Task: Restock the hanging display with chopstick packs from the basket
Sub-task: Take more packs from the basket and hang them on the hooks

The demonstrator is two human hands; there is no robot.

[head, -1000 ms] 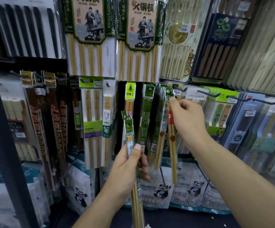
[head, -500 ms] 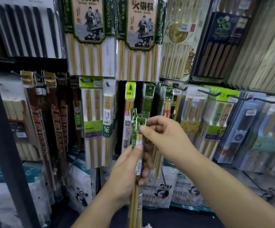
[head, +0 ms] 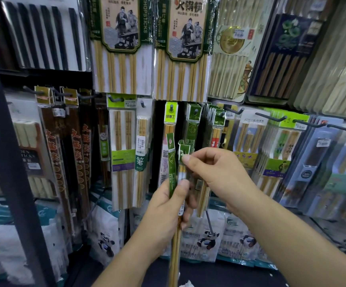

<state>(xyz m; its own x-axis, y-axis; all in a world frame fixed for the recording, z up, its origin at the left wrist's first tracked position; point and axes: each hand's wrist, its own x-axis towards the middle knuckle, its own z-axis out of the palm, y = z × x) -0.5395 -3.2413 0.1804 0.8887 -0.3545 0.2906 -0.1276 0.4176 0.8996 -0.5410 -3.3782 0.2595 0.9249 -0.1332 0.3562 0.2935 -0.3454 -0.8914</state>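
Note:
My left hand [head: 167, 210] grips a small bundle of slim chopstick packs [head: 172, 160] with green header tabs, held upright in front of the hanging display. My right hand [head: 213, 169] pinches the green tab of the right-hand pack [head: 182, 151] at the top of the bundle. Behind them a row of the same green-tab packs [head: 192, 121] hangs on a peg. More packs [head: 217, 125] hang on the peg to its right. The basket is out of view.
Dark metal pegs [head: 271, 117] stick out toward me along the right row. Large bamboo chopstick sets [head: 182, 48] hang above. Panda-printed bags [head: 207, 239] stand on the lower shelf. A dark upright post [head: 8, 162] runs down the left.
My right hand left the pack hanging on the right peg and came down-left to the bundle in my left hand, where it now pinches a tab. The left hand has risen slightly.

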